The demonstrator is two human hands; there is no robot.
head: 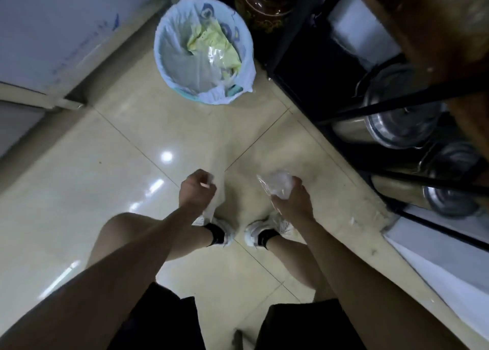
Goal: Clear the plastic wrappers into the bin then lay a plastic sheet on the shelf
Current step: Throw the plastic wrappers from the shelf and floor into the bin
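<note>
Head view: a person stands on tiled floor, left hand (pixel 197 191) pinching a limp clear plastic sheet (pixel 218 191) that hangs toward the shoes, right hand (pixel 291 200) closed around a crumpled plastic wrapper (pixel 276 184). Both look light, soft and slippery, best bunched in a full grip. The lined bin (pixel 203 50) waits at twelve o'clock, the shelf (pixel 397 106) at two.

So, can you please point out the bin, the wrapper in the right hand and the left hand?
bin (pixel 169 18): head view, on the white liner at its left rim.
crumpled wrapper (pixel 277 184): head view, on the clear plastic above the fingers.
left hand (pixel 197 191): head view, on the back of the hand.
</note>
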